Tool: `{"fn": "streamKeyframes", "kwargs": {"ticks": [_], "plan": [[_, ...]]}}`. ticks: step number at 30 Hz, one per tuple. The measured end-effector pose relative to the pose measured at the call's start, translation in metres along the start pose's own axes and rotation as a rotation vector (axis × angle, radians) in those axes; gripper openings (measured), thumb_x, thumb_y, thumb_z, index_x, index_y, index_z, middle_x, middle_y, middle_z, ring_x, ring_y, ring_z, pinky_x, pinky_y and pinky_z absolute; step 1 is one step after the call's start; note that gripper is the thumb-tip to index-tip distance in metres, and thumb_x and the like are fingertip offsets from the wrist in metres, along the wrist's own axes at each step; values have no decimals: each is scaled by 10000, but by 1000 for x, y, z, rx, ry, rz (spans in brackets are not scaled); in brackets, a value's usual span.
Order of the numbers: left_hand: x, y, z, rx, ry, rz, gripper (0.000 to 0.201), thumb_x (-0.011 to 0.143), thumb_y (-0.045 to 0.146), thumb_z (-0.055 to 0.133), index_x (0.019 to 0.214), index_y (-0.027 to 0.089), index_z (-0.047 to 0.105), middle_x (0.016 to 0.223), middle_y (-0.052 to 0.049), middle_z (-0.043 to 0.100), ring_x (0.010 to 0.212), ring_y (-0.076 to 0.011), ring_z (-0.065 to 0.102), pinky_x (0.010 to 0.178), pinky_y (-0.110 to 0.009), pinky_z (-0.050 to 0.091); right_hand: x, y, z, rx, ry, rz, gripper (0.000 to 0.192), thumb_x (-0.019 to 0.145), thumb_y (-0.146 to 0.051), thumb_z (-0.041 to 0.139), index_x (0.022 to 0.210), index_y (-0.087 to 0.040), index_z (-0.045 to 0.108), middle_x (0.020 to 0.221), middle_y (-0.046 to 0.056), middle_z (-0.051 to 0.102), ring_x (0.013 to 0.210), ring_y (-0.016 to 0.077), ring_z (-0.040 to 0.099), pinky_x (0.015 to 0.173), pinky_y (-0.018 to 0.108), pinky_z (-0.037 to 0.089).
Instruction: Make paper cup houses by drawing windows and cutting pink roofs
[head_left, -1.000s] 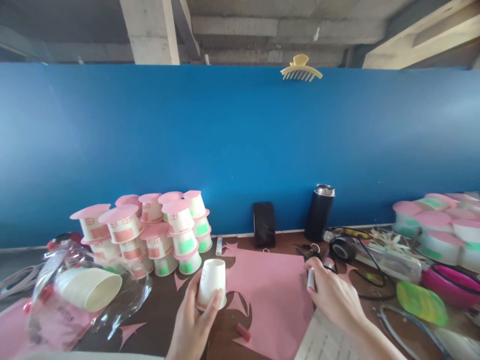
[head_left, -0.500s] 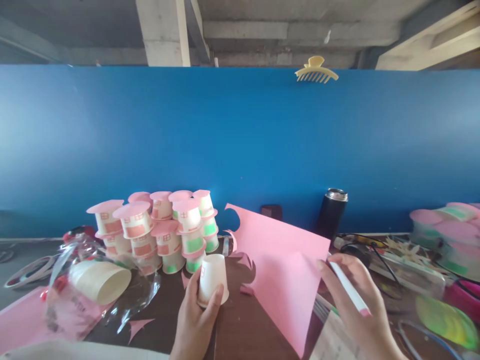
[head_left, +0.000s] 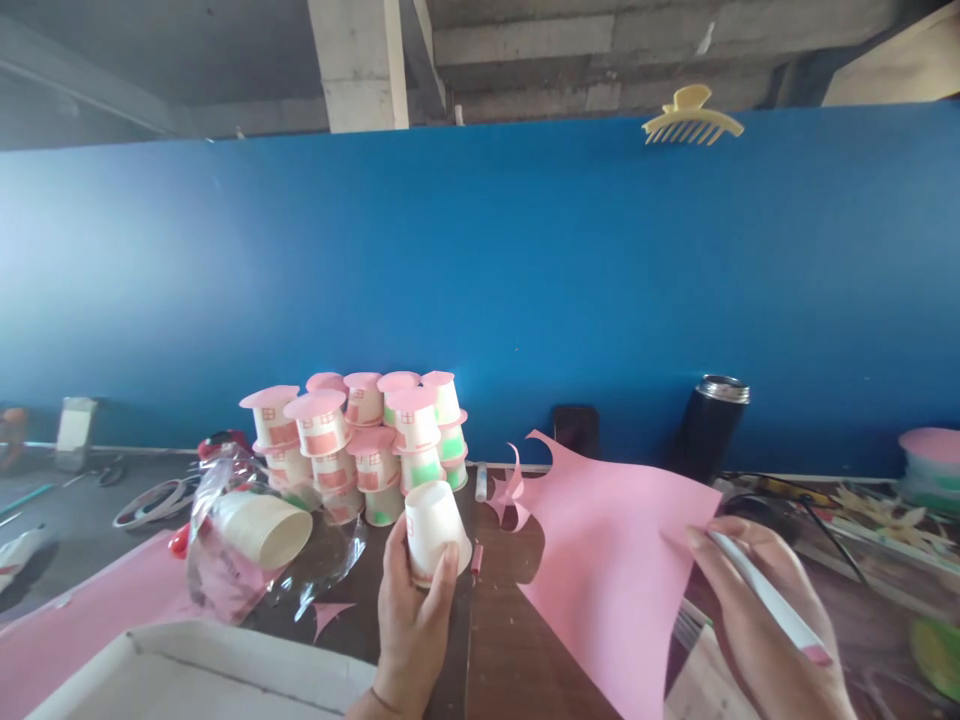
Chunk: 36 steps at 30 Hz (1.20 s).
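An upside-down white paper cup [head_left: 433,525] is in my left hand [head_left: 415,610], fingers closed around its side; red window lines show at its left edge. My right hand [head_left: 780,610] pinches the corner of a pink paper sheet [head_left: 615,545] and also holds a white marker [head_left: 772,597] with a pink end. Curved pieces are cut from the sheet's left edge. Beyond my left hand stand stacked paper cups [head_left: 375,460] with pink paper discs between and on top, with red windows and doors or green patches drawn on them.
A clear plastic bag [head_left: 210,520] with nested paper cups [head_left: 262,525] lies left, on pink paper [head_left: 105,595]. A pink scrap [head_left: 330,615] is near my left wrist. A black flask [head_left: 709,430] stands right by the blue partition [head_left: 487,280]. Cables and clutter lie further right.
The view has swung left, so things sit further right. My right hand still holds the sheet and marker, and the sheet now lies lower and more curved. The cup stays in my left hand.
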<state>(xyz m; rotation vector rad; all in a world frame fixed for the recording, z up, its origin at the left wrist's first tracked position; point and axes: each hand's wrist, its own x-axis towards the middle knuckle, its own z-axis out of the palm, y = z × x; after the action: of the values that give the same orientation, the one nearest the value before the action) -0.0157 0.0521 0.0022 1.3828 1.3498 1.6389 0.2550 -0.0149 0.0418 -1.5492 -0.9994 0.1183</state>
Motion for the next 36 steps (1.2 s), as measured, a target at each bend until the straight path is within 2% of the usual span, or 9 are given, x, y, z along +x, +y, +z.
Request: {"fn": "streamKeyframes", "kwargs": {"ticks": [3,6,12,16,23,27,30,33,36], "plan": [[1,3,1,-26,-14,-17,629,787,474,608,1301,169,417,1119,-114,643,940,-267,648,786,-355,521,-6,-1,3,-42,-145,60,227,835,-457,540,946,-262,504,759,-24,564,641,169,575,570,259,477],[0,4,2,5,-43,2,592,791,457,613,1277,173,427,1106,-106,638,965,-264,635,813,-364,512,-8,-2,1,-195,-351,25,200,865,-446,451,963,-274,477,602,-64,479,510,153,491,495,258,412],[-1,3,3,-51,-96,38,528,833,417,583,1274,190,403,1141,-111,590,995,-253,611,826,-359,506,-2,6,-5,-425,-629,-116,81,846,-322,415,915,-288,441,615,-54,537,568,184,559,548,271,415],[-2,7,4,-80,-117,61,530,838,391,584,1290,189,395,1165,-121,575,1009,-253,607,840,-363,506,-4,4,-7,-503,-729,-169,73,830,-296,439,900,-301,460,689,-34,625,617,199,625,591,282,456],[-9,6,3,45,-143,147,558,818,360,604,1311,197,400,1236,-134,549,1117,-286,549,924,-406,467,-14,-17,-13,-381,-861,-240,81,803,-350,513,849,-297,553,751,26,683,662,232,652,602,296,490],[-12,6,4,13,-222,118,640,808,334,615,1374,209,346,1326,-140,501,1215,-307,491,994,-435,424,-8,-17,-16,-480,-828,-241,148,802,-438,555,801,-291,554,681,1,667,580,215,626,567,291,469],[-12,11,5,-78,-315,62,701,802,323,620,1418,222,302,1405,-133,443,1286,-305,434,1024,-416,411,-1,-16,-16,-521,-637,-208,205,828,-496,510,848,-293,530,632,-19,637,531,192,598,526,270,451],[-10,16,3,-120,-356,22,728,776,325,648,1419,214,324,1390,-140,465,1253,-313,473,992,-400,444,-5,-19,-12,-459,-383,-194,220,862,-499,460,934,-294,496,709,-7,651,564,179,613,530,252,462],[-4,14,1,-155,-310,6,724,764,328,662,1402,192,348,1294,-150,541,1174,-304,543,958,-397,465,-23,-23,-1,-403,-357,-171,153,881,-436,453,950,-299,460,681,-28,638,502,155,594,478,226,456]]}}
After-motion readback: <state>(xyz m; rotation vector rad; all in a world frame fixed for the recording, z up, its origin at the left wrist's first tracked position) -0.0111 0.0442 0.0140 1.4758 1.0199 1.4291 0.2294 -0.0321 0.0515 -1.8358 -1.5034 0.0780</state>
